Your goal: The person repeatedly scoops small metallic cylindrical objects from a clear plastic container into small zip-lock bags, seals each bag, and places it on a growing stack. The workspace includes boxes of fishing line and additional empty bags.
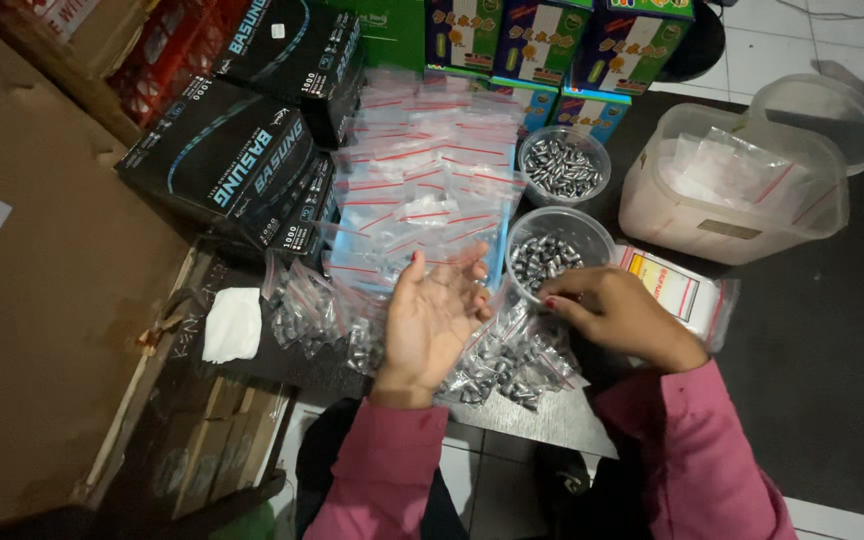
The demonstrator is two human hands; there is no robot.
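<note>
The left hand (432,320) lies palm up, grip open and empty. The right hand (617,315) pinches at the rim of 1 clear tub (560,252) of grey pellets (542,258); whether it has hold of any, I cannot tell. Filled zip bags (512,362) lie on the worktop (542,415).

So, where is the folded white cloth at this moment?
In the head view the white cloth lies on the left, beside the filled small bags, below the black boxes and left of the open left hand.

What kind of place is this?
Probably a small packing workspace: empty zip bags spread on the dark table, tubs of small metal pieces, and stacked black boxes. The right hand reaches toward one tub.
</note>
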